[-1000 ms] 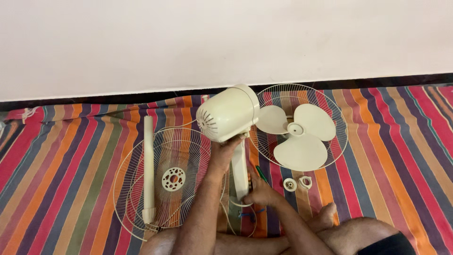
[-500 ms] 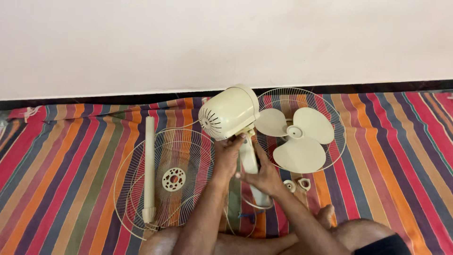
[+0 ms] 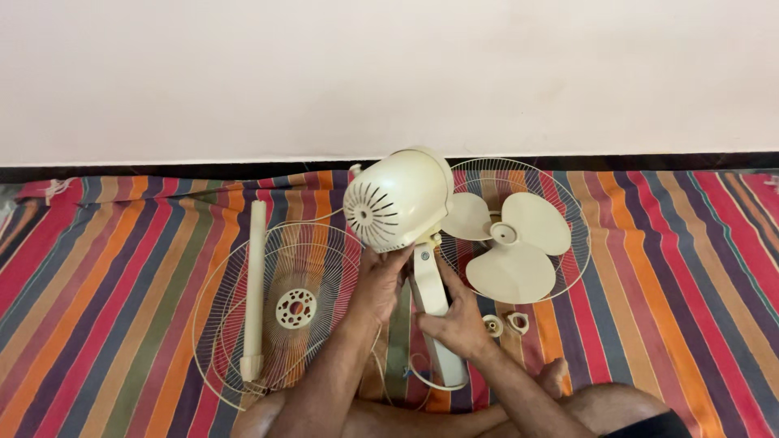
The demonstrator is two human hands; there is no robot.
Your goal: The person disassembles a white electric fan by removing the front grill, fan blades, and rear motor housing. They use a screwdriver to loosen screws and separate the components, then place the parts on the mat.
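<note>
Fan motor housing (image 3: 396,199) sits raised over the striped mat (image 3: 665,259): your left hand (image 3: 380,285) cups its underside, your right hand (image 3: 456,318) closes its fingers round the cream neck (image 3: 430,288), blade (image 3: 507,243) at right.

I see a cream fan motor housing (image 3: 395,199), rounded, vented back facing me, tilted up off the striped mat, its flat cream neck (image 3: 432,304) running down toward me, white cord looping below
</note>
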